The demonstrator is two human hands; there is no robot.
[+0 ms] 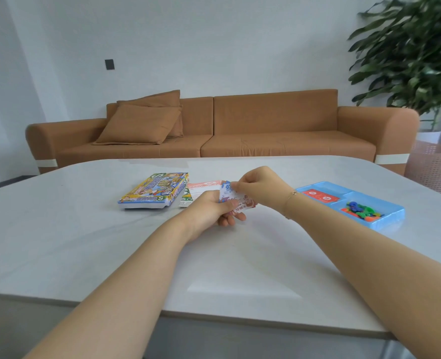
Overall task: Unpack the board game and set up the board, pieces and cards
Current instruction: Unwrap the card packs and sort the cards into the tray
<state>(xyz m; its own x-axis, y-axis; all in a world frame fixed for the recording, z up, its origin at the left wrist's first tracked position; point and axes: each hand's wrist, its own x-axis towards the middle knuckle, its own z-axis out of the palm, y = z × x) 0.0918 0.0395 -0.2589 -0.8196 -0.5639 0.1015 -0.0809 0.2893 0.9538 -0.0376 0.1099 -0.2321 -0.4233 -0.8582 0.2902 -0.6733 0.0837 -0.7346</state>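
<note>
The left hand [211, 209] holds a small stack of cards [236, 200] from below, with its fingers curled under and its thumb on the side. The right hand [259, 187] pinches the top far corner of the stack with thumb and fingertips. Both hands hold the cards up a little above the table [84, 242], near its middle.

The cards look thin, light and bendy. They are probably smooth, so the stack could slide apart or spill if the hold goes loose. I think it is best to hold them by the long sides and lift one card by its corner.

Just behind the hands lie some paper sheets [201, 189], pink and green, flat on the table. To the left of them sits the game box [154, 190], bright and closed-looking. To the right, well apart from the hands, is a blue tray [385, 221]. It has a red card pack [320, 196] in one part and small coloured pieces [361, 209] in another.

There is lots of bare table in front of the hands and on both sides for laying things out. The near edge is close to the person, so cards should go further in. A brown sofa [266, 125] stands behind the table.
</note>
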